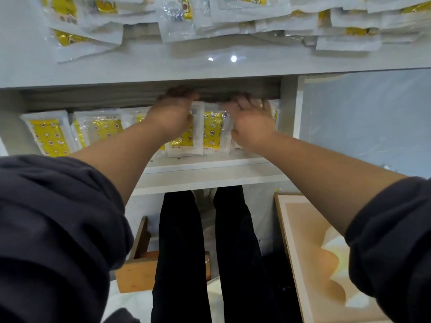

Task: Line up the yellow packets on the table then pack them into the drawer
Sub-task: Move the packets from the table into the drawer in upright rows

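The white drawer (210, 170) stands pulled out under the white table (140, 68). Inside it, yellow packets in clear wrappers (49, 136) stand in a row from left to right. Both my hands reach into its right half. My left hand (172, 115) grips a bundle of yellow packets (212, 131) from the left, its fingertips hidden in the shadow under the table top. From the right, my right hand (251, 122) presses the same bundle with spread fingers. A loose pile of more yellow packets (210, 17) lies on the table top at the far edge.
My legs in black trousers (182, 252) stand below the drawer. A wooden box or stool (135, 273) sits by my left leg. A beige board (310, 241) lies at lower right. A pale wall panel (363, 113) is right of the drawer.
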The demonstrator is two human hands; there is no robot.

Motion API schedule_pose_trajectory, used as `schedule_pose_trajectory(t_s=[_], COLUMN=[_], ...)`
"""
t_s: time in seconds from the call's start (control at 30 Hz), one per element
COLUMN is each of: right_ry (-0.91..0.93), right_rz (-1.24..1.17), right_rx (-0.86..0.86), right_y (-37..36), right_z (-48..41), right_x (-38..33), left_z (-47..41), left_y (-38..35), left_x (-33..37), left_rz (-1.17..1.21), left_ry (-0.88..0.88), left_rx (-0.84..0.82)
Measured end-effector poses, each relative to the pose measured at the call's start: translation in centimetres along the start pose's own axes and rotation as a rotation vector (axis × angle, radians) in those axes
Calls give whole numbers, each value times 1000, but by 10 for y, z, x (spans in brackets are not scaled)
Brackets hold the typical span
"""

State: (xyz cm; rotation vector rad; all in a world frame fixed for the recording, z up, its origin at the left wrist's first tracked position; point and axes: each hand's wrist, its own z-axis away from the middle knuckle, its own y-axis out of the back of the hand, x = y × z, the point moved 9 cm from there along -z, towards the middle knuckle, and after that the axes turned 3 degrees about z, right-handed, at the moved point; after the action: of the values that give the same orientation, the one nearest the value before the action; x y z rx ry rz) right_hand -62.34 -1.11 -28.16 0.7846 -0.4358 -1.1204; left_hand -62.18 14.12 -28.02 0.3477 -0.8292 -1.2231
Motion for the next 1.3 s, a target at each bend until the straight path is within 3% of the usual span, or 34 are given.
schedule_pose_trajectory(t_s=[0.13,0.27,0.43,0.57,0.7,0.8,1.03,1.17,1.3], right_ry=[-101,-12,3,30,64,38,4,-7,25], right_rz=[22,85,120,92,209,238,82,-89,-303], right_rx=[-146,-62,-58,-120,-147,-137,-164,-31,45], right_y=[-11,-9,-10,-20,-31,-31,-14,26,77], right_z=[-2,8,10,9,8,7,19,45,77], right_x=[17,17,41,41,40,45,38,19,-11], left_z=[7,16,20,16,2,1,23,58,100], left_y=[-13,-19,-26,-41,-62,-67,-50,-15,36], left_x=[-17,-19,2,28,43,35,38,48,45], left_rz=[-190,-267,-270,-412,-509,-498,-410,-279,17], left_ry=[135,140,-72,-246,-211,-66,-8,-1,58], left_rx=[-20,34,17,-71,-115,-84,-92,-59,55])
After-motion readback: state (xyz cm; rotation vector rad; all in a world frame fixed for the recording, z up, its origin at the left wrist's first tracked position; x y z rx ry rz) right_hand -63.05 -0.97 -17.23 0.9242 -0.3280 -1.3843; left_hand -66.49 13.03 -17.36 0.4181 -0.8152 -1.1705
